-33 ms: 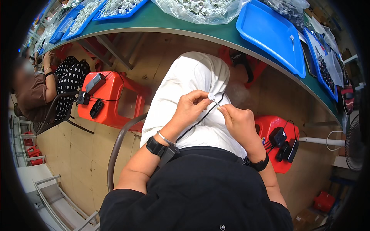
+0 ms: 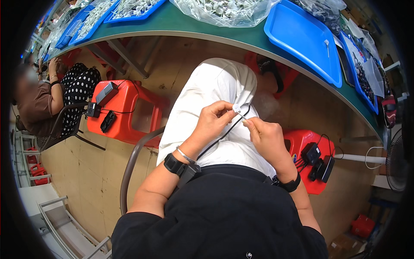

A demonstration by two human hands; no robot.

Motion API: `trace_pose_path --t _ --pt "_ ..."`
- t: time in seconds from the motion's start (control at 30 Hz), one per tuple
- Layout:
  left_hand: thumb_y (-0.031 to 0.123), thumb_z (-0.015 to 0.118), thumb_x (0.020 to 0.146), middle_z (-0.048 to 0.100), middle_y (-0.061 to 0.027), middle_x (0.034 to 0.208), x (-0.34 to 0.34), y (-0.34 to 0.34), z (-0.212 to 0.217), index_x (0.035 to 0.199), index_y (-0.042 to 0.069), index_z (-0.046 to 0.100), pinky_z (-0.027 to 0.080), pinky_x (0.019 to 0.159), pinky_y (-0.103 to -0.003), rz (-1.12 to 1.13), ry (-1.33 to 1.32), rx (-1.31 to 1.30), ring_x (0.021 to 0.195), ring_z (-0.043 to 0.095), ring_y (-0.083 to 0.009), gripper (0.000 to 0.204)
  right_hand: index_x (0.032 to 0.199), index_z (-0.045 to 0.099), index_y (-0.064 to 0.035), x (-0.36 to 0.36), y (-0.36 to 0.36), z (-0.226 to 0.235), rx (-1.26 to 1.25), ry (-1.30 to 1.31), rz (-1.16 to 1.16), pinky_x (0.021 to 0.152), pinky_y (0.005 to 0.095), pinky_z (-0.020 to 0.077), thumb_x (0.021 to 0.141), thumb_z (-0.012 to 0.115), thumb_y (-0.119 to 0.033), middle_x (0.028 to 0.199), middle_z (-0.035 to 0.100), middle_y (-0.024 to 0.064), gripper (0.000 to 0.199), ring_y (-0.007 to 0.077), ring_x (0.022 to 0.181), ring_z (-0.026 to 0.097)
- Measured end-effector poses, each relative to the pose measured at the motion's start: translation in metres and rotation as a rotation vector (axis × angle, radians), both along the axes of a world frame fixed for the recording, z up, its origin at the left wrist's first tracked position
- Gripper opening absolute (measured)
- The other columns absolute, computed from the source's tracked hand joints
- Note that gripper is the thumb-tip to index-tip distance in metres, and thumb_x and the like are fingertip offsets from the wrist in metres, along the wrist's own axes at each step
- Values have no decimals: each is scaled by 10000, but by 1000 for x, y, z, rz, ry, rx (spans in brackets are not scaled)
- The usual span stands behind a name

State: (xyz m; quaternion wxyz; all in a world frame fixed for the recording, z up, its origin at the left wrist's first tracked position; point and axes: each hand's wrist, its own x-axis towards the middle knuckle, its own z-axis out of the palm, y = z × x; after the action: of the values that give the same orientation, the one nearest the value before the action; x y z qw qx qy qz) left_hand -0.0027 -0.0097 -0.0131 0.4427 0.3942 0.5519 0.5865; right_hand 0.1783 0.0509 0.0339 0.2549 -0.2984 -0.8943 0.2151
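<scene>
Both hands are raised over my lap, which is covered by white trousers (image 2: 215, 86). My left hand (image 2: 213, 121) pinches a small round white plastic part (image 2: 236, 108) between thumb and fingers. A thin white stem runs from that part to my right hand (image 2: 265, 138), whose fingertips grip its other end. A thin black cable (image 2: 224, 133) passes under my left hand and down toward the wrist. The left wrist carries a black watch (image 2: 174, 164) and a silver bracelet; the right wrist has a black band (image 2: 290, 185).
A green table (image 2: 194, 30) curves across the top, holding a blue tray (image 2: 302, 39) and a clear bag of white parts (image 2: 224, 8). Red stools (image 2: 125, 108) (image 2: 308, 142) with black chargers flank me. Another person (image 2: 51, 99) sits at the left. A fan (image 2: 396, 159) stands at the right.
</scene>
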Motion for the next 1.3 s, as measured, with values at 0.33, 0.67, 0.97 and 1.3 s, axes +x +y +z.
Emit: trace_pose_path --t 0.33,0.67,0.97,1.3 --pt "83 675 937 667 6 789 -1 0 3 1018 4 700 462 609 -197 -24 -80 -8 676 558 -42 116 880 682 -40 1 -5 13 -282 -49 -59 477 404 455 953 649 -269 590 620 145 242 321 506 617" --pt "126 706 921 672 11 814 -1 -1 14 1037 7 710 440 608 -195 -53 0 -60 673 527 -38 167 882 640 -54 2 0 16 143 -89 -39 450 376 453 915 689 -277 592 617 103 231 289 489 612" --pt "79 677 931 711 -42 927 -2 -1 10 1050 -15 704 495 789 -232 -118 -49 -70 859 625 -92 154 870 641 -70 2 3 12 272 -88 -8 460 340 453 882 722 -270 609 595 56 216 215 501 603" --pt "154 692 921 680 12 841 -4 -2 20 1027 14 717 402 605 -181 -158 -106 -138 687 508 -24 177 929 654 -68 -1 2 10 562 -227 -31 464 298 430 899 684 -279 580 476 9 215 146 492 540"
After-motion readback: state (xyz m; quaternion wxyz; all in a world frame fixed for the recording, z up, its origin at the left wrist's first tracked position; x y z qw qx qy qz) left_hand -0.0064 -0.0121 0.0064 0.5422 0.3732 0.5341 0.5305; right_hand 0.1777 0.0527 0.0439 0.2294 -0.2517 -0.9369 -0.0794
